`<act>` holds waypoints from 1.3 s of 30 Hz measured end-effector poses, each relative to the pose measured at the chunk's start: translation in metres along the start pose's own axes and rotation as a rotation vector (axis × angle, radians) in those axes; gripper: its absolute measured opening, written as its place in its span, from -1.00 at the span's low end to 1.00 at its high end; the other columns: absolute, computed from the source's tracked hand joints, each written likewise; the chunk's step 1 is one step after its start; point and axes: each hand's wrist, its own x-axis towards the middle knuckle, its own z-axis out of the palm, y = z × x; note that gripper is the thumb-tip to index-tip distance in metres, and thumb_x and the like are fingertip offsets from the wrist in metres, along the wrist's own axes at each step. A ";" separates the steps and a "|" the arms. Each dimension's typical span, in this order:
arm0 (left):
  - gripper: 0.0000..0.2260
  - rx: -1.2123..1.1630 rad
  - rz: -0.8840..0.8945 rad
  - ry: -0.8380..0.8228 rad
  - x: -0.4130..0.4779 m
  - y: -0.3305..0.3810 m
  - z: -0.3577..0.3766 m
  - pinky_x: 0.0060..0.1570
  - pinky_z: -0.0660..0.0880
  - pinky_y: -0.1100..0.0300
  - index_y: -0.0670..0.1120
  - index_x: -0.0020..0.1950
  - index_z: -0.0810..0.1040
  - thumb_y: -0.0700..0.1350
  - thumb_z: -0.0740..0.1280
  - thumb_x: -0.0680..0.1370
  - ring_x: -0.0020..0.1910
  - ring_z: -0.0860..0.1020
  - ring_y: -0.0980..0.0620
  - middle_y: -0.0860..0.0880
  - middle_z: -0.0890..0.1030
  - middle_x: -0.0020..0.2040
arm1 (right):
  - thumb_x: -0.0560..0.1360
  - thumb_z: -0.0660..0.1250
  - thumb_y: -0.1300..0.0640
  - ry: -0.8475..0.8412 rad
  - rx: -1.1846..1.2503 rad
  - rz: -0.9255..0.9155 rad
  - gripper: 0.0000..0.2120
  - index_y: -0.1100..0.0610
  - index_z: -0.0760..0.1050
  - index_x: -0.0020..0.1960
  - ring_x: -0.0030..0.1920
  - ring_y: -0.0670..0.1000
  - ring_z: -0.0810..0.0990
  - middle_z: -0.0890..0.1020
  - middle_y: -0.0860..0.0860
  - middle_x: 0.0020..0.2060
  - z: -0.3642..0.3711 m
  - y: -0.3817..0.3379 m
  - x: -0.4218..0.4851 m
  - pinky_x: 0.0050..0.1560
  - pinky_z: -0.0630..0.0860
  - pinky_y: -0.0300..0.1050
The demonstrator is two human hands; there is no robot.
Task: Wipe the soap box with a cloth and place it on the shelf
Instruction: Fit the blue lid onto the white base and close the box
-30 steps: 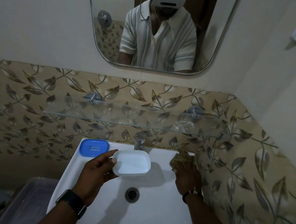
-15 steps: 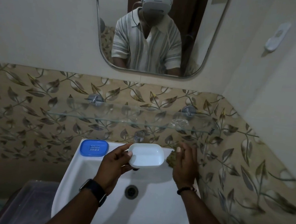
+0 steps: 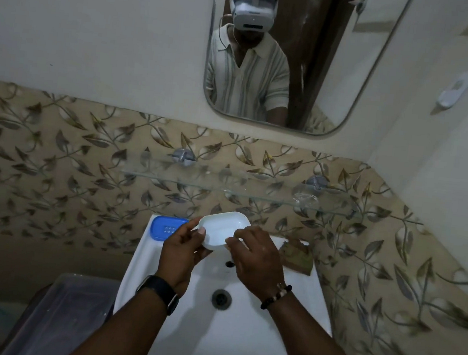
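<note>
Two hands are on the soap box (image 3: pixel 223 227) now, where half a second ago only the left held it: the right hand (image 3: pixel 259 256) has let go of the cloth (image 3: pixel 297 256), which lies crumpled on the right rear corner of the washbasin (image 3: pixel 308 306), well clear of the box. A second ago that hand was pressing the cloth on the same corner, and in between it carried the cloth up beside the box. The left hand (image 3: pixel 182 248), a smartwatch (image 3: pixel 160 293) on its wrist, grips the box's left end with thumb over the rim and fingers beneath. The right hand, wearing a bead bracelet (image 3: pixel 275 296), pinches the near right rim with curled fingertips. The box hangs in the air above the back of the basin, below and in front of the glass shelf (image 3: pixel 240 190) and not touching it; it also sits higher and farther back than before. It is a white, shallow, rounded-rectangular plastic dish, open side up and tilted slightly toward the camera, with a smooth interior. A blue perforated tray (image 3: pixel 165 228) rests on the basin's left rear corner, just beside the left hand's fingers.
</note>
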 end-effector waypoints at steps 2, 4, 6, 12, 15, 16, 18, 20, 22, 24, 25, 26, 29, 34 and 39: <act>-0.77 -0.029 0.001 0.025 -0.001 0.004 -0.011 -0.11 0.67 0.12 -0.03 0.24 0.60 -0.23 0.36 0.61 0.02 0.71 -0.05 -0.09 0.70 0.10 | 0.54 0.32 0.29 -0.027 -0.019 -0.023 -0.89 0.15 0.60 -0.04 -0.12 0.12 0.56 0.62 0.05 -0.14 0.005 -0.008 0.006 -0.16 0.52 0.00; -0.75 -0.031 0.007 0.031 -0.001 0.009 -0.021 -0.09 0.68 0.11 -0.06 0.28 0.58 -0.24 0.36 0.61 0.00 0.70 -0.04 -0.11 0.69 0.11 | 0.49 0.30 0.35 -0.048 -0.029 -0.042 -0.83 0.14 0.60 -0.05 -0.14 0.11 0.55 0.62 0.04 -0.16 0.011 -0.017 0.011 -0.19 0.51 -0.02; -0.72 -0.023 0.013 0.037 -0.002 0.013 -0.030 -0.04 0.68 0.08 -0.13 0.33 0.56 -0.25 0.35 0.61 0.00 0.69 -0.05 -0.15 0.68 0.13 | 0.45 0.32 0.39 -0.060 -0.045 -0.049 -0.79 0.14 0.60 -0.03 -0.14 0.11 0.54 0.62 0.04 -0.16 0.018 -0.024 0.014 -0.19 0.51 -0.02; -0.67 -0.026 -0.016 0.060 0.008 0.016 -0.052 0.12 0.60 -0.03 -0.18 0.41 0.49 -0.26 0.29 0.64 0.19 0.61 -0.21 -0.26 0.61 0.27 | 0.43 0.31 0.39 -0.149 -0.086 -0.042 -0.75 0.12 0.57 0.01 -0.18 0.11 0.51 0.59 0.03 -0.15 0.039 -0.044 0.021 -0.27 0.46 -0.01; -0.66 -0.055 -0.069 0.071 0.012 0.011 -0.062 0.06 0.60 0.01 -0.18 0.44 0.47 -0.26 0.29 0.65 0.17 0.62 -0.21 -0.26 0.62 0.27 | 0.38 0.36 0.39 -0.237 -0.080 0.018 -0.76 0.10 0.56 -0.07 -0.24 0.07 0.49 0.57 0.00 -0.20 0.048 -0.052 0.021 -0.38 0.43 -0.04; -0.65 -0.066 -0.085 0.075 0.014 0.009 -0.065 0.04 0.61 0.03 -0.17 0.44 0.46 -0.26 0.30 0.64 0.13 0.64 -0.18 -0.26 0.63 0.25 | 0.36 0.37 0.39 -0.266 -0.078 0.038 -0.76 0.09 0.55 -0.09 -0.26 0.05 0.48 0.57 -0.01 -0.22 0.051 -0.054 0.020 -0.41 0.43 -0.05; -0.63 -0.078 -0.113 0.085 0.017 0.006 -0.071 0.00 0.64 0.03 -0.16 0.45 0.45 -0.25 0.32 0.63 0.07 0.65 -0.16 -0.22 0.66 0.18 | 0.36 0.39 0.37 -0.306 -0.074 0.067 -0.78 0.07 0.54 -0.12 -0.29 0.04 0.49 0.55 -0.02 -0.25 0.056 -0.058 0.019 -0.45 0.44 -0.05; -0.64 -0.082 -0.148 0.096 0.023 0.004 -0.075 -0.01 0.67 0.00 -0.16 0.43 0.47 -0.23 0.34 0.63 0.04 0.66 -0.17 -0.20 0.68 0.13 | 0.36 0.39 0.36 -0.320 -0.062 0.076 -0.78 0.06 0.54 -0.15 -0.30 0.02 0.49 0.55 -0.04 -0.28 0.062 -0.060 0.020 -0.43 0.47 -0.05; -0.66 -0.079 -0.162 0.115 0.030 0.002 -0.078 -0.05 0.69 0.03 -0.17 0.41 0.49 -0.23 0.34 0.63 0.03 0.67 -0.17 -0.21 0.67 0.14 | 0.35 0.40 0.36 -0.326 -0.056 0.072 -0.77 0.05 0.54 -0.14 -0.28 0.01 0.53 0.56 -0.05 -0.25 0.068 -0.061 0.020 -0.37 0.52 -0.03; -0.68 -0.076 -0.153 0.149 0.034 0.000 -0.084 -0.06 0.69 0.04 -0.17 0.39 0.51 -0.23 0.33 0.63 0.05 0.67 -0.17 -0.21 0.67 0.18 | 0.38 0.42 0.36 -0.332 0.003 0.095 -0.76 0.09 0.58 -0.03 -0.20 0.05 0.61 0.63 0.00 -0.10 0.075 -0.059 0.019 -0.36 0.56 -0.04; -0.70 -0.080 -0.142 0.176 0.036 -0.001 -0.090 -0.05 0.69 0.04 -0.16 0.38 0.53 -0.22 0.33 0.63 0.07 0.67 -0.16 -0.20 0.67 0.18 | 0.41 0.42 0.34 -0.323 0.037 0.124 -0.75 0.11 0.60 0.04 -0.13 0.07 0.65 0.65 0.05 0.01 0.080 -0.057 0.020 -0.33 0.60 -0.06; -0.72 -0.088 -0.131 0.197 0.036 -0.001 -0.096 -0.05 0.69 0.04 -0.14 0.35 0.55 -0.21 0.33 0.63 0.07 0.69 -0.15 -0.18 0.69 0.17 | 0.43 0.41 0.34 -0.300 0.069 0.171 -0.73 0.14 0.60 0.11 -0.06 0.08 0.66 0.65 0.10 0.09 0.084 -0.054 0.022 -0.27 0.63 -0.06; -0.80 -0.138 -0.119 0.274 0.037 0.001 -0.124 -0.13 0.69 0.05 -0.11 0.23 0.62 -0.23 0.34 0.63 -0.04 0.74 -0.11 -0.12 0.75 0.04 | 0.44 0.32 0.41 -0.217 0.176 0.369 -0.66 0.19 0.58 0.18 0.04 0.12 0.64 0.61 0.12 0.11 0.107 -0.047 0.035 -0.06 0.63 -0.01; -0.86 -0.104 -0.069 0.368 0.024 0.013 -0.170 -0.21 0.67 0.11 -0.13 0.11 0.63 -0.25 0.30 0.64 -0.14 0.74 -0.03 -0.09 0.76 -0.05 | 0.47 0.41 0.17 -0.469 0.203 0.372 -0.49 0.15 0.43 0.41 0.23 0.24 0.54 0.52 0.16 0.30 0.163 -0.042 0.045 0.16 0.54 0.13; -0.80 -0.018 -0.036 0.420 0.005 0.025 -0.201 -0.13 0.66 0.09 -0.15 0.25 0.59 -0.20 0.31 0.64 -0.01 0.71 -0.06 -0.11 0.72 0.12 | 0.55 0.35 0.00 -0.909 0.071 0.219 -0.28 -0.01 0.08 0.61 0.58 0.21 0.14 0.18 0.14 0.59 0.215 -0.045 0.028 0.48 0.24 0.10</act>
